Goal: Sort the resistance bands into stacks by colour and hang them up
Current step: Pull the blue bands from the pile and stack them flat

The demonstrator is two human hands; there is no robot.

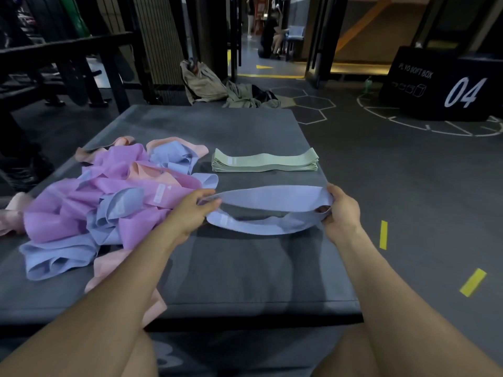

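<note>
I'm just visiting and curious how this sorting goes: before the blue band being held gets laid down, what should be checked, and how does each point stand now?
1. Both ends held: left hand and right hand each grip an end of the blue band: ok.
2. Band clear of the mixed pile: its left end lies close beside it; cannot tell.
3. Band flat, untwisted: the loop hangs open, lower strand wavy; not ok.
4. Bare spot on the mat for a blue stack: ok.
5. Green stack tidy and out of the way: ok.
6. Somewhere to hang them: none recognisable; cannot tell.
</note>
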